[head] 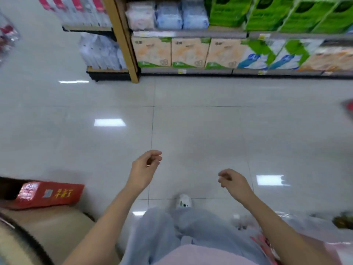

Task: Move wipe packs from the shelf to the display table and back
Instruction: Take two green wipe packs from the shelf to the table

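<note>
Left hand [145, 170] & right hand [234, 181] hung loosely curled w/ nothing in them, over the glossy pale tiled floor [191, 121]. Pastel pink & blue soft plastic wipe packs [169, 16] sat on the wood-framed store shelf [191, 34], well ahead. Prob. light, squashy, slick film, so best gripped across the broad sides.

Motion blur smears the packs [168, 16] on the shelf [191, 71] at twelve o'clock; their print is unreadable. At three o'clock the edge cuts a red thing [348, 109] to a sliver. At five o'clock the goods [264, 243] are a smear. The trousers [162, 226] hide all but one shoe [183, 201].
</note>
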`<action>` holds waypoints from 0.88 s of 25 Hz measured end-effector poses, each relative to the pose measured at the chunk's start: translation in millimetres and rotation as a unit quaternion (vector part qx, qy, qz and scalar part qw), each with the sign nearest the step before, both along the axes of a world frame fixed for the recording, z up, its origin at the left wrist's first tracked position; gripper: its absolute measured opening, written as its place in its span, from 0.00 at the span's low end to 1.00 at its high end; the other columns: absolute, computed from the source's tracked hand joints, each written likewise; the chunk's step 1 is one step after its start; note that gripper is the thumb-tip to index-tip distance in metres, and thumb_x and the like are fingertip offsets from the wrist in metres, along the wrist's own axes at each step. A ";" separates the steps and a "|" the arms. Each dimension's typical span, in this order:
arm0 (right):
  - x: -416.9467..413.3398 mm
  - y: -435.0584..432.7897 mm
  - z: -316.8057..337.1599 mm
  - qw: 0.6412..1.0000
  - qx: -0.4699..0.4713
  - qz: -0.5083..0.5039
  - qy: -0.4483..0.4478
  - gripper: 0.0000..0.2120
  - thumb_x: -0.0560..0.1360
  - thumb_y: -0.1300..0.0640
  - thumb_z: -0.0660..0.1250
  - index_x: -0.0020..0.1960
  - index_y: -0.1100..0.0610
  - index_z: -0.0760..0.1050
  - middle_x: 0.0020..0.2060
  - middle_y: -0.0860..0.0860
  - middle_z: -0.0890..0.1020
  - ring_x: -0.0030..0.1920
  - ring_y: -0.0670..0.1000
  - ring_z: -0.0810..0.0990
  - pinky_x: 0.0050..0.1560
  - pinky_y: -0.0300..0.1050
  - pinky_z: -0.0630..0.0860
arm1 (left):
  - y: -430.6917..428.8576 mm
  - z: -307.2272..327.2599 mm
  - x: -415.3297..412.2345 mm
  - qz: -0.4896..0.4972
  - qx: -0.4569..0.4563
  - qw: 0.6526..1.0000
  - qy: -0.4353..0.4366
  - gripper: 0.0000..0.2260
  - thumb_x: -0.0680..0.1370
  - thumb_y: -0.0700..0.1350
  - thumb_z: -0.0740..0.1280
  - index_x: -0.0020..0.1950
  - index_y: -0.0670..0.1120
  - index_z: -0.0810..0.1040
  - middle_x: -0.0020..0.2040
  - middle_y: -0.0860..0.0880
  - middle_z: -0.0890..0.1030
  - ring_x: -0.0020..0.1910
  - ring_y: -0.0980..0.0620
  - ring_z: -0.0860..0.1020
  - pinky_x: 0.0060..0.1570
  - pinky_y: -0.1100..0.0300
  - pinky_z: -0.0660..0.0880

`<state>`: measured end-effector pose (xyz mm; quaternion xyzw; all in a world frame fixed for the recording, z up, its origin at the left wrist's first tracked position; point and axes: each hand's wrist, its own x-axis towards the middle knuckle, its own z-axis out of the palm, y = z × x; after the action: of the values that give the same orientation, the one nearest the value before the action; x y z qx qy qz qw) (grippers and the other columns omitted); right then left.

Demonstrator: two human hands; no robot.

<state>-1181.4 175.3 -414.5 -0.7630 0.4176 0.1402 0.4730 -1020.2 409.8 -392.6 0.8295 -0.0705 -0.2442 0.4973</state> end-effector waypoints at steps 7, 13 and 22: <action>146.7 -105.4 38.9 0.994 0.000 -0.023 -0.109 0.07 0.75 0.63 0.64 0.52 0.57 0.77 0.47 0.56 0.81 0.48 0.55 0.79 0.51 0.47 0.75 | -64.0 -18.1 67.7 -0.012 0.044 0.997 0.061 0.16 0.76 0.33 0.63 0.46 0.57 0.77 0.45 0.52 0.83 0.44 0.56 0.80 0.44 0.72 0.73; 252.9 -197.3 39.7 0.994 0.002 -0.050 -0.093 0.07 0.75 0.64 0.62 0.50 0.56 0.76 0.48 0.58 0.82 0.47 0.57 0.81 0.49 0.46 0.75 | -156.2 -26.8 191.5 -0.017 0.063 0.994 0.091 0.13 0.77 0.34 0.63 0.48 0.52 0.78 0.45 0.50 0.83 0.48 0.50 0.80 0.50 0.64 0.73; 327.4 -339.5 37.9 0.989 0.003 -0.132 -0.064 0.08 0.76 0.63 0.62 0.53 0.57 0.76 0.48 0.56 0.82 0.45 0.53 0.80 0.41 0.33 0.73 | -395.2 30.9 387.5 -0.155 0.004 0.988 -0.019 0.10 0.77 0.35 0.64 0.51 0.48 0.79 0.43 0.55 0.81 0.40 0.71 0.77 0.44 0.78 0.69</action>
<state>-854.0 -164.2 -376.6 -0.7075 0.4831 0.0286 0.5151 -632.8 14.5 -361.7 0.8152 -0.2070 -0.3026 0.4483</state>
